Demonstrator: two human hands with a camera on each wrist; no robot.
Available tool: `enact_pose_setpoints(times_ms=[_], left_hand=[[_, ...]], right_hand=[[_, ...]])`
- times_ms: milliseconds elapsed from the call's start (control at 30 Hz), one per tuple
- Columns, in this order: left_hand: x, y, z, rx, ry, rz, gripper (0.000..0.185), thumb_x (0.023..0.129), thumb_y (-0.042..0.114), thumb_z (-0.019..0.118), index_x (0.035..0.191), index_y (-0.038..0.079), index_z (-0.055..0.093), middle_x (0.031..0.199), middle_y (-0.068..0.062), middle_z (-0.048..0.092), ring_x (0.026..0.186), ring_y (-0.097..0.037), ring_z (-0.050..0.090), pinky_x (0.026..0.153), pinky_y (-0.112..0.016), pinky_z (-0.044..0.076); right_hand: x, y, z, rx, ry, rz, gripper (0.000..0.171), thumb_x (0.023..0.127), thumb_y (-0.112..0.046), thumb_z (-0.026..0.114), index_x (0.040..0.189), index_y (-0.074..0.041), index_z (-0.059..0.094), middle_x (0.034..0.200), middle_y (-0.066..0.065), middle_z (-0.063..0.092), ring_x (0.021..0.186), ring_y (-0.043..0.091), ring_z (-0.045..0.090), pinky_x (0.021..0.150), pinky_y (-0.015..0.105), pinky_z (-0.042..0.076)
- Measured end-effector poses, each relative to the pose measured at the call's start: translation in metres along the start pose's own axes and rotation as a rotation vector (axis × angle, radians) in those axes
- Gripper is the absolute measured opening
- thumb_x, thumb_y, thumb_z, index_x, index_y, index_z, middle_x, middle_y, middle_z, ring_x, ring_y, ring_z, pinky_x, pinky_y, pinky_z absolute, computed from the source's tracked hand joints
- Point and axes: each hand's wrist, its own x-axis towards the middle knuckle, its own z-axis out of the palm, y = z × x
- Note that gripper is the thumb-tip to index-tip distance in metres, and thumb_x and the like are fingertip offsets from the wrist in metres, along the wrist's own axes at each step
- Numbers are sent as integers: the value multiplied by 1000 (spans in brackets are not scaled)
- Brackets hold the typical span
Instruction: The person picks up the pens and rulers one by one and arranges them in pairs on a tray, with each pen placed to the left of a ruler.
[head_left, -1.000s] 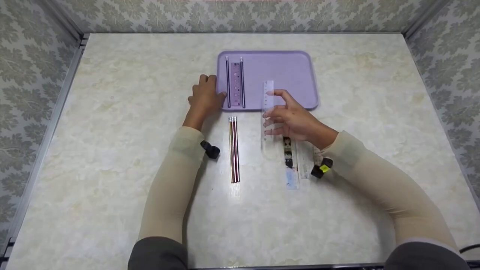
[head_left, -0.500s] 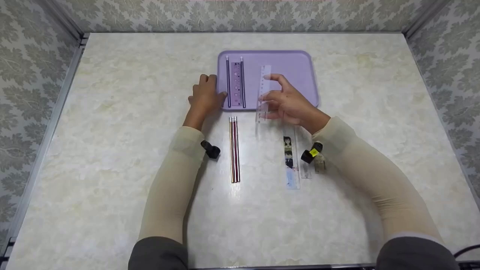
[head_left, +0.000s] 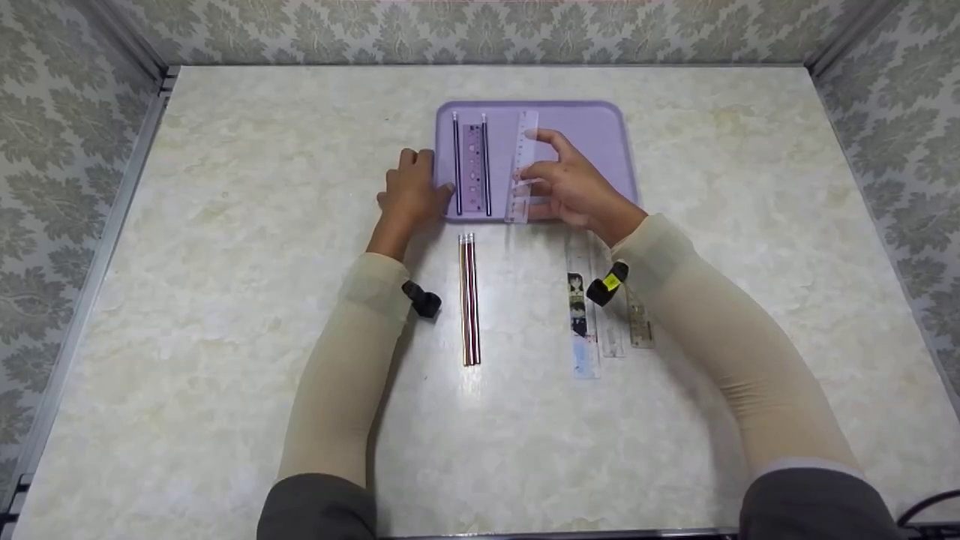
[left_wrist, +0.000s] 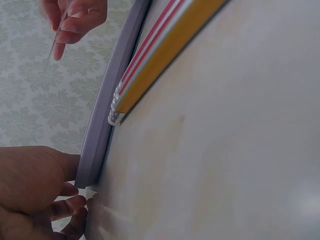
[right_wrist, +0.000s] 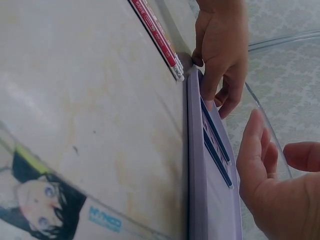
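Note:
A clear ruler (head_left: 522, 165) hangs tilted over the purple tray (head_left: 585, 124), above its bare middle. My right hand (head_left: 585, 187) pinches it by its sides between thumb and fingers; in the right wrist view the ruler (right_wrist: 267, 122) is seen edge-on, apart from the tray. At the tray's left side my left hand (head_left: 412, 191) grips the rim, thumb over it and fingers outside, as the left wrist view of that hand (left_wrist: 35, 185) shows. Inside the tray, a pink ruler (head_left: 471, 169) lies between two dark striped pencils (head_left: 456, 165).
Several striped pencils (head_left: 469, 300) lie side by side in front of the tray. To their right are a ruler with cartoon figures (head_left: 577, 322), a clear ruler (head_left: 613, 341) and a brownish patterned ruler (head_left: 640, 326), partly under my right forearm. Patterned walls (head_left: 480, 34) surround the table.
My right hand has carried the clear ruler away from me and slightly left, from the tray's near edge to over the tray. The left hand and tray have stayed put.

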Motion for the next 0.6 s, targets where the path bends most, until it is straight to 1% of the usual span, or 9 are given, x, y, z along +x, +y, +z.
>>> enact_pose_setpoints(times_ms=[67,167,267,400,467,600], left_hand=[[0,0,0,-2,3,1,65,102,39,58,158,17,33,157,-9,34,139,-41,41,106,-66,40],[0,0,0,-3,6,1,66,102,39,59,158,17,33,157,-9,34,139,-40,41,106,-66,40],[-1,0,0,-6,5,5,65,102,39,59,158,17,34,156,-9,35,138,-40,41,106,-65,40],[-1,1,0,-7,0,8,64,103,38,58,158,17,34,155,-9,35,136,-40,42,105,-64,41],[-1,1,0,-5,-1,5,64,102,38,58,158,17,34,156,-9,35,136,-39,42,105,-64,41],[-1,1,0,-1,-8,-3,64,102,38,58,158,17,34,156,-9,34,136,-39,42,105,-63,41]], right_hand=[[4,-1,0,-10,11,2,64,98,1,59,145,-40,43,143,23,52,124,40,61,89,51,60],[8,-2,0,-21,35,9,65,98,0,59,145,-42,44,142,20,54,124,39,62,88,48,60],[14,-2,-1,-36,55,10,65,98,-1,60,145,-42,44,133,17,57,110,32,65,83,45,60],[21,-2,-1,-39,71,9,65,97,0,61,145,-41,43,118,12,59,94,26,63,79,43,59],[24,-2,0,-36,76,5,66,97,0,61,145,-41,44,117,12,59,93,26,64,79,43,59],[29,-1,1,-44,86,4,66,97,1,61,146,-41,44,121,13,58,96,28,65,82,45,59]])
